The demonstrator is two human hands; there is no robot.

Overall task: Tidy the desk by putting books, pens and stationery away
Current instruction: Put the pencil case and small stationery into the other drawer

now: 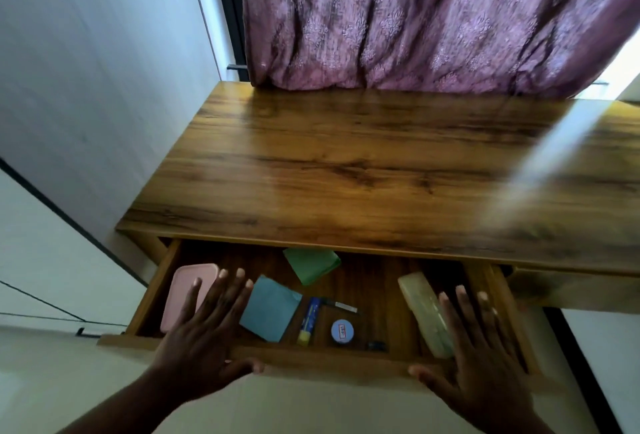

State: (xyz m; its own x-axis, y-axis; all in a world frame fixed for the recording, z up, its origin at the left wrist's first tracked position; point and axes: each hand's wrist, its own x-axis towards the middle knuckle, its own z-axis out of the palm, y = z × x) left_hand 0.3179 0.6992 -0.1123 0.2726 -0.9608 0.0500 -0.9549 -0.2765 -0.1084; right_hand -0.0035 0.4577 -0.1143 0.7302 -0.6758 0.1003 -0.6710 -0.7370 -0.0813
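The wooden desk's drawer (pixel 322 361) stands pulled out below the desktop (pixel 346 163). Inside lie a pink box (pixel 181 290) at the left, a blue paper pad (pixel 272 309), a green pad (pixel 311 264), a blue glue stick (pixel 310 321), a small round tin (pixel 342 331) and a pale green pencil case (pixel 424 312) at the right. My left hand (pixel 201 340) is spread flat over the drawer's left front, fingers apart, holding nothing. My right hand (pixel 481 354) is spread the same way over the right front edge.
A purple patterned curtain (pixel 433 18) hangs behind the desk. A white wall (pixel 86 70) runs along the left. A second drawer front (pixel 571 284) sits at the right. A bright blurred streak (pixel 554 149) crosses the desktop at the right.
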